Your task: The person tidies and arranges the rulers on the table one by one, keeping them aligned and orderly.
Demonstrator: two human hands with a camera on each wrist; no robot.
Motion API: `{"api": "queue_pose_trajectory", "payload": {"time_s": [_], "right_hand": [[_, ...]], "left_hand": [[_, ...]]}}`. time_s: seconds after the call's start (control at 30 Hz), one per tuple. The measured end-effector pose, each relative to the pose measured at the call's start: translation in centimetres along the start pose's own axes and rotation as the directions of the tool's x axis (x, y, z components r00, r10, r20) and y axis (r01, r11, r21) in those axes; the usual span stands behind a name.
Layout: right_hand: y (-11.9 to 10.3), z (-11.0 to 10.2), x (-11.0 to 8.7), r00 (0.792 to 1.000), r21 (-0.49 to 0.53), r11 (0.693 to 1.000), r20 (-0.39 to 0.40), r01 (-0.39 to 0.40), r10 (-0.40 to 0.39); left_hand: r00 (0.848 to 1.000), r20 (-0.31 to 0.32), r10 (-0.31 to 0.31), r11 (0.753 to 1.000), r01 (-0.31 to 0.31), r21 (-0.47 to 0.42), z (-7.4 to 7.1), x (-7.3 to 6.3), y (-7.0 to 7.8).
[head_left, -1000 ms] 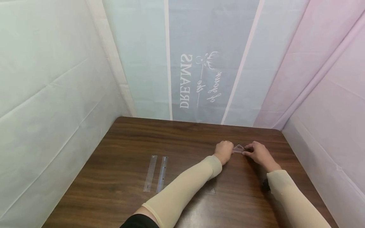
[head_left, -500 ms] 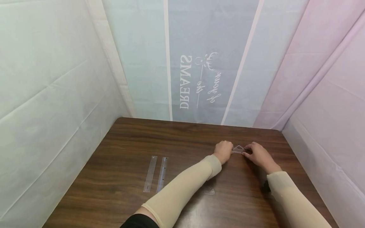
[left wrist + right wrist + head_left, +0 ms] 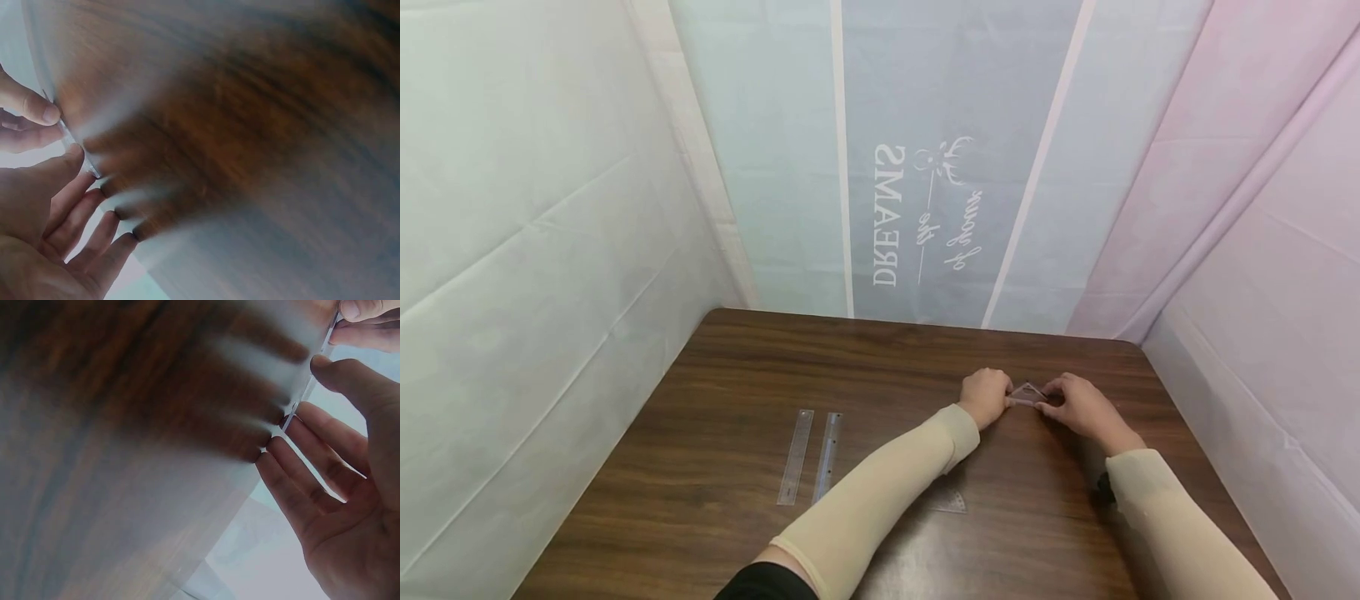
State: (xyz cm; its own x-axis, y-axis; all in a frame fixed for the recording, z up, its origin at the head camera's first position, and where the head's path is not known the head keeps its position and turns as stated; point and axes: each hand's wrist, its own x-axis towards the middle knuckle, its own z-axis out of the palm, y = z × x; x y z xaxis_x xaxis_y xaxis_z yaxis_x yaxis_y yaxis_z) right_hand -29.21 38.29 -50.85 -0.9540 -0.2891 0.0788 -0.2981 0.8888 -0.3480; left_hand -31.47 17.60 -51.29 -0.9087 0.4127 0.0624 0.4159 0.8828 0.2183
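Observation:
A small clear plastic set square (image 3: pixel 1026 402) lies between both hands near the far right of the table. My left hand (image 3: pixel 987 395) pinches its left corner, and my right hand (image 3: pixel 1081 406) pinches the right corner. Seen from the left wrist, the set square (image 3: pixel 92 169) shows nearly edge-on, low over the wood, with the left thumb (image 3: pixel 69 156) against it. In the right wrist view, the right thumb (image 3: pixel 331 372) presses one side of its thin edge (image 3: pixel 305 390) while the forefinger meets the other; the remaining fingertips reach down at the tabletop.
Two clear rulers, one plain (image 3: pixel 795 458) and one blue-striped (image 3: pixel 828 454), lie side by side on the brown wooden table (image 3: pixel 700 433). A clear flat piece with a marked corner (image 3: pixel 953 500) is partly hidden under the left forearm. Cloth walls (image 3: pixel 775 208) border the table.
My left hand has shifted slightly to the left, and the set square has moved a little left with it. My right hand has stayed almost in place; the rulers have not moved.

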Motion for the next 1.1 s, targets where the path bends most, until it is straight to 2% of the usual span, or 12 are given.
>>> {"api": "queue_pose_trajectory", "payload": {"time_s": [0.43, 0.77, 0.9, 1.1], "right_hand": [[-0.5, 0.2, 0.1, 1.000, 0.066, 0.998, -0.013, -0.013, 0.014], [-1.6, 0.2, 0.1, 0.999, 0.073, 0.997, -0.025, -0.032, 0.034], [-2.3, 0.4, 0.1, 0.999, 0.068, 0.997, -0.023, -0.037, 0.038], [-3.1, 0.6, 0.2, 0.999, 0.122, 0.992, 0.009, -0.036, 0.035]], "left_hand": [[0.999, -0.010, -0.033, 0.998, 0.033, -0.057, 0.1, -0.4, -0.4], [0.999, -0.037, 0.006, 0.996, -0.009, -0.090, -0.3, -0.6, -2.2], [0.999, -0.039, 0.008, 0.994, -0.013, -0.113, -0.6, -1.0, -2.9], [0.999, -0.040, 0.015, 0.993, -0.019, -0.116, -1.2, -1.8, -4.0]]}}
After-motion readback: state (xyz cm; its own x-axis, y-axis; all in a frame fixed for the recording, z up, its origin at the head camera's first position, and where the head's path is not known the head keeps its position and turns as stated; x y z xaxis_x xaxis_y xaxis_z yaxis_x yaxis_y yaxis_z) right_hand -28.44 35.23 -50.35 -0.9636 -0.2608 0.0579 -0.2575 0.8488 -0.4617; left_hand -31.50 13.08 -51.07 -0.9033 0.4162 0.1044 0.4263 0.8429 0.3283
